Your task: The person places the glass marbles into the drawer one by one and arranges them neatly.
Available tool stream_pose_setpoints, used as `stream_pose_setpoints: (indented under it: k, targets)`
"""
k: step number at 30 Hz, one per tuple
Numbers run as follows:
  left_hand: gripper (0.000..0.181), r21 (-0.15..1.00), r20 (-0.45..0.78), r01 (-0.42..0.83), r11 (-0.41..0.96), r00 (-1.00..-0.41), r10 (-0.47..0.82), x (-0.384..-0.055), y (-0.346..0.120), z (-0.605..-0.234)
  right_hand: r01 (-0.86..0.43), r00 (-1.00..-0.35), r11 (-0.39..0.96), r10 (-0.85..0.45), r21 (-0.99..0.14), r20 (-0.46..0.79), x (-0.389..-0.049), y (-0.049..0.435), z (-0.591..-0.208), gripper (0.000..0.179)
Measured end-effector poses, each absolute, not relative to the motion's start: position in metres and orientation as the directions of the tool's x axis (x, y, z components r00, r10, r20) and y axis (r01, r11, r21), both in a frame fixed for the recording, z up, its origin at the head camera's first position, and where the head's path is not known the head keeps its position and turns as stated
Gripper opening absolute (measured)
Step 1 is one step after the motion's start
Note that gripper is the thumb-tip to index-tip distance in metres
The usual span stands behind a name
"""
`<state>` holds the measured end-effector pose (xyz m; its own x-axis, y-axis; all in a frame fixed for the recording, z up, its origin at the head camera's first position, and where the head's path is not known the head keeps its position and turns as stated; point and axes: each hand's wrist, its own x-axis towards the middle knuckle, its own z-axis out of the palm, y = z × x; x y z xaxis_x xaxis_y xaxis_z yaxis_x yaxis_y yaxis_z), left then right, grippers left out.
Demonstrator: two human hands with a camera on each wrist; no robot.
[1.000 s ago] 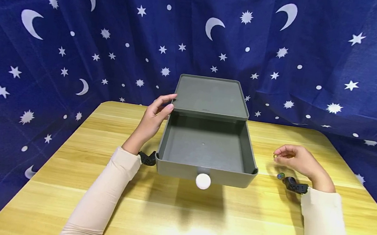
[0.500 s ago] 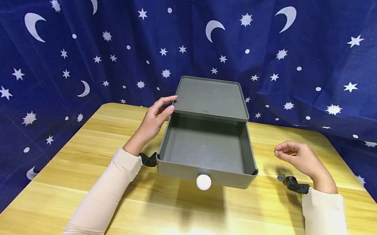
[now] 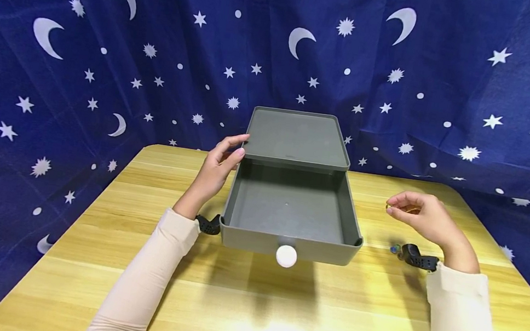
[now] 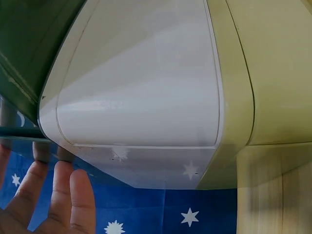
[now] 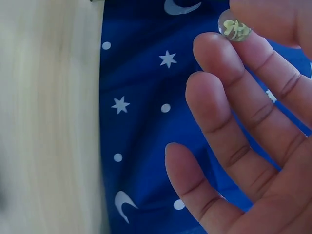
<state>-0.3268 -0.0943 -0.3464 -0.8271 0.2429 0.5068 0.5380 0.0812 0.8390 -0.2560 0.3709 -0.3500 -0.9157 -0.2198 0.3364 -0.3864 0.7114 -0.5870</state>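
A grey drawer [image 3: 288, 201] with a white round knob [image 3: 286, 256] stands pulled out toward me from a small grey-topped drawer unit [image 3: 298, 136]. Nothing lies inside the drawer. My left hand [image 3: 214, 170] rests its thumb and fingertips against the unit's left side; in the left wrist view, its nearly straight fingers [image 4: 61, 190] are by a white panel [image 4: 141, 78]. Right of the drawer and above the table, my right hand [image 3: 425, 215] pinches a clear glass marble [image 5: 235, 27] with a yellowish swirl between thumb and index finger. The other fingers are loosely bent.
A few more marbles [image 3: 395, 249], blue and green among them, lie on the wooden table [image 3: 326, 311] below my right wrist, partly behind the black wrist camera [image 3: 415, 257]. A blue curtain [image 3: 279, 51] with moons and stars hangs behind the table.
My right hand has lifted a little off the tabletop, away from me, with the marble between its fingertips. The left hand and the drawer have stayed put.
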Motion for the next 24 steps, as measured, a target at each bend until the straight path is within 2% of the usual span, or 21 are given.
stream_pose_setpoints:
  k: [14,24]
  targets:
    - [0.047,0.842,0.505,0.534,0.078,-0.83,0.235,-0.326,-0.095,-0.346,-0.43,-0.888,0.707,-0.219,-0.561,0.405,-0.249,0.36,-0.334,0.013]
    - [0.047,0.842,0.508,0.535,0.066,-0.828,0.238,-0.328,-0.094,-0.346,-0.466,-0.874,0.638,-0.225,-0.613,0.431,-0.242,0.353,-0.323,0.012]
